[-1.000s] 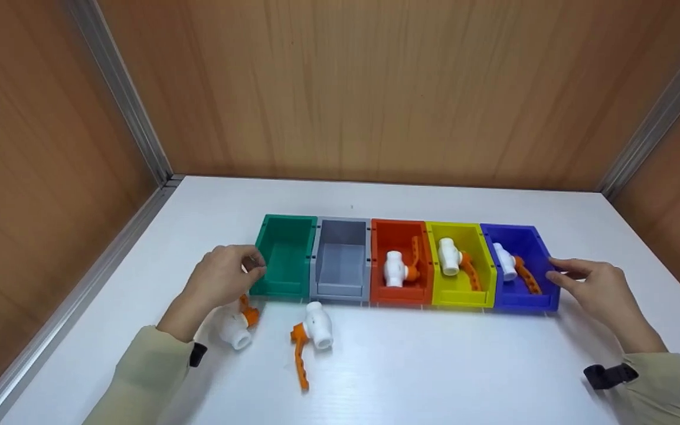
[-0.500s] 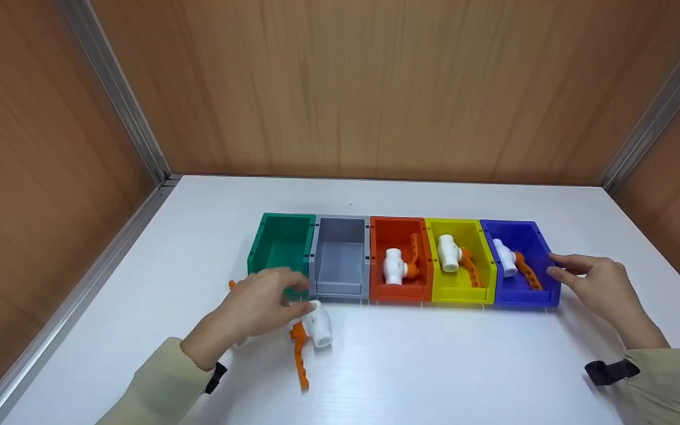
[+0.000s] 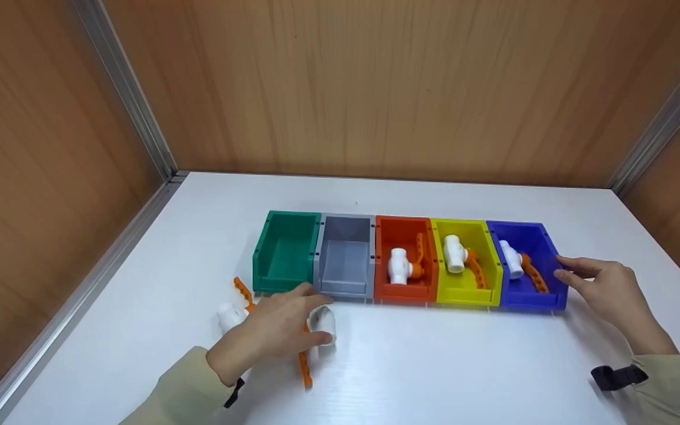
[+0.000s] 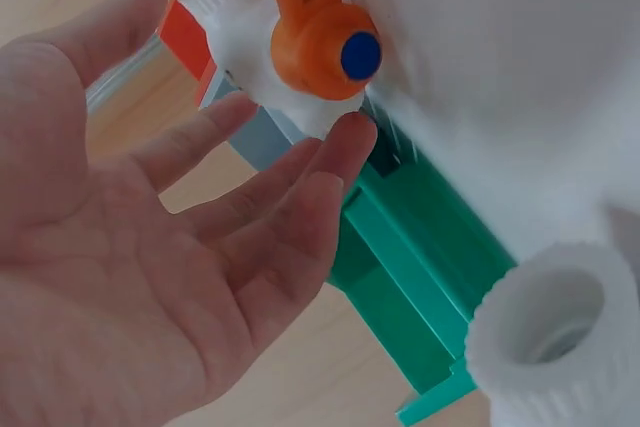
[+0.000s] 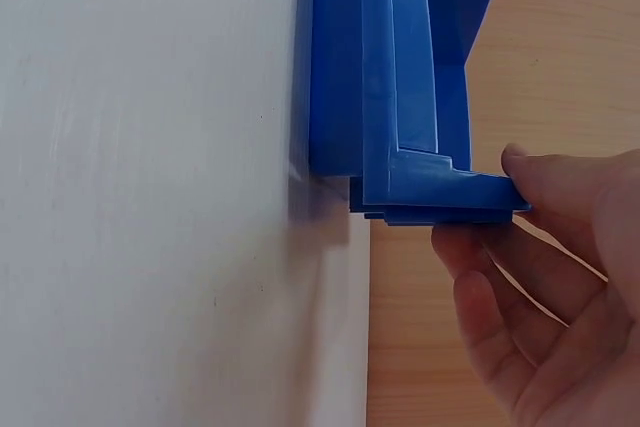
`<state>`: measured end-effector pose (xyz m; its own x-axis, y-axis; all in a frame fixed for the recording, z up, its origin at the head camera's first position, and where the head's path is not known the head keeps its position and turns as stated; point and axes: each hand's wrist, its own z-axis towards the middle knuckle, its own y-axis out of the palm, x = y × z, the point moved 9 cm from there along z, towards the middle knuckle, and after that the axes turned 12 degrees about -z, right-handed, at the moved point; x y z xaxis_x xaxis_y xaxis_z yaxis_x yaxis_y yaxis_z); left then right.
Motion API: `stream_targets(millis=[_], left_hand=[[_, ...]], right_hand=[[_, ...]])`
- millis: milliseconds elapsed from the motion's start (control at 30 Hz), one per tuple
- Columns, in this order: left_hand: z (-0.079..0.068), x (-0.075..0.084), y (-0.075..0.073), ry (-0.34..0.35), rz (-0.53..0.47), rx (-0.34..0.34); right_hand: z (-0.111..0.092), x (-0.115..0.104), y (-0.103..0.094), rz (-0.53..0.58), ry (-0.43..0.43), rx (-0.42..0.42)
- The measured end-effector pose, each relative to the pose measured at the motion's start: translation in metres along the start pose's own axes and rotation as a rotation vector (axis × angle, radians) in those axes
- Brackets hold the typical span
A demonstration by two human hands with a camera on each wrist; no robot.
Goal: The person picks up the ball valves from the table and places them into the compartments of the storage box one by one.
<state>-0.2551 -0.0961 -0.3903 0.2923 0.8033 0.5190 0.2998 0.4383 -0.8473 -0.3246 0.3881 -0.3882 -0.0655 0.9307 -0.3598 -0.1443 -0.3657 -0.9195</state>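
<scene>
A white ball valve (image 3: 323, 323) with an orange lever lies on the table in front of the grey bin. My left hand (image 3: 278, 323) is over it, thumb and fingers spread on either side of its body. In the left wrist view the fingertips (image 4: 350, 137) come right up to the valve (image 4: 245, 47), with the fingers loosely bent. Left of that hand lies a second ball valve (image 3: 231, 317), partly hidden by the hand. At the far right, my right hand (image 3: 611, 289) pinches the side rim of the blue bin (image 5: 415, 182) between thumb and fingers.
Five joined bins form a row: green (image 3: 287, 242), grey (image 3: 345, 254), red (image 3: 404, 227), yellow (image 3: 464, 229) and blue. Red, yellow and blue each hold one ball valve. Wood-grain panels (image 3: 399, 88) enclose the white table (image 3: 434, 366) behind and at both sides.
My left hand has moved right and toward me, from above the left valve to the one before the grey bin. My right hand keeps its hold on the blue bin's rim.
</scene>
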Motion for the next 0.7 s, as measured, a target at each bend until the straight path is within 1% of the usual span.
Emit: stream_targets(millis=[200, 400, 567, 700], left_hand=[[0.0034, 0.0013, 0.0065, 0.003, -0.011, -0.018], [0.0056, 0.0013, 0.0091, -0.027, -0.04, -0.014], [0.0051, 0.0018, 0.0091, -0.019, -0.068, 0.0], [0.0038, 0.0013, 0.0084, -0.003, -0.106, 0.028]], right_hand=[[0.0011, 0.0011, -0.0006, 0.011, 0.002, -0.006], [0.0008, 0.0031, -0.0001, 0.013, 0.019, -0.015], [0.0004, 0.0021, 0.0002, 0.016, 0.025, -0.021], [-0.0001, -0.0023, -0.0041, 0.004, -0.022, 0.031]])
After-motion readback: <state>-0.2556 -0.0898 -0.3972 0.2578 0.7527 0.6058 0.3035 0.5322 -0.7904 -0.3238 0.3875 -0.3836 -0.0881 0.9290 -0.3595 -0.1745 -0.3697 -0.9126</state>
